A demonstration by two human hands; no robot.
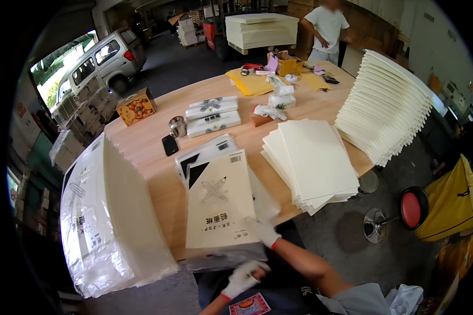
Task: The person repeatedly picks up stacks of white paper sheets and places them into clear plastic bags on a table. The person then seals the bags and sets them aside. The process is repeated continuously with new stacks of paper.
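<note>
While resting the right hand [261, 231] on a pencil-printed paper pack [219, 202] at the worktop's [167, 191] near edge, curling the left hand [244, 279] just below; unable to tell the fingers' grasp. Along the left edge, plastic bag [113, 226] of paper packs; at the far-left corner, fruit-printed carton [136, 107] with hidden contents; near the right edge, cream sheets [320, 160].

Doorway [46, 84]: daylight from my left, burnt out to white
Tabletop [142, 144]: evenly lit before me, shadows soft
Drawing-paper pack [215, 207]: cover bright, its drawing clear to me
Plastic wrap [108, 278]: streaked with glare
My right hand [263, 232], my left hand [245, 278]: slightly blurred
Floor [331, 241]: dim
Co-worker [327, 32]: head blurred
Rim: black, straight edges bowing nearby
</note>
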